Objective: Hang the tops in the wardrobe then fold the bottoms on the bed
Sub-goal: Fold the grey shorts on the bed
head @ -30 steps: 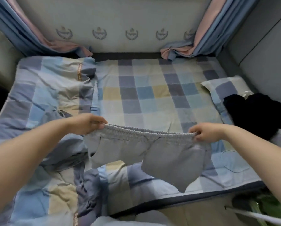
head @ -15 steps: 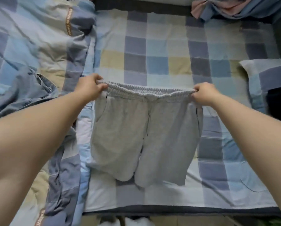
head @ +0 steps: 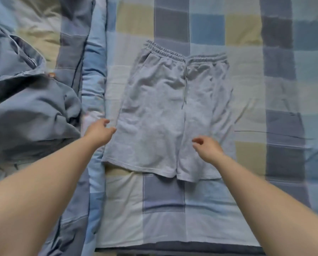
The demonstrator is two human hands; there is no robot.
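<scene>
Grey shorts [head: 158, 111] with an elastic waistband lie flat on the checked bed sheet [head: 246, 89], waistband away from me and legs toward me. My left hand [head: 101, 132] hovers at the outer edge of the shorts' left leg, fingers apart, holding nothing. Over the right leg my right hand [head: 207, 146] hangs with loosely curled, separated fingers, also holding nothing.
A crumpled blue-grey garment [head: 30, 111] lies on the bunched checked quilt [head: 77, 34] at the left. The bed's near edge [head: 173, 250] runs along the bottom of the view.
The shorts were held up by the waistband in both hands; now they lie spread on the bed. Both hands have let go and pulled back toward the leg ends.
</scene>
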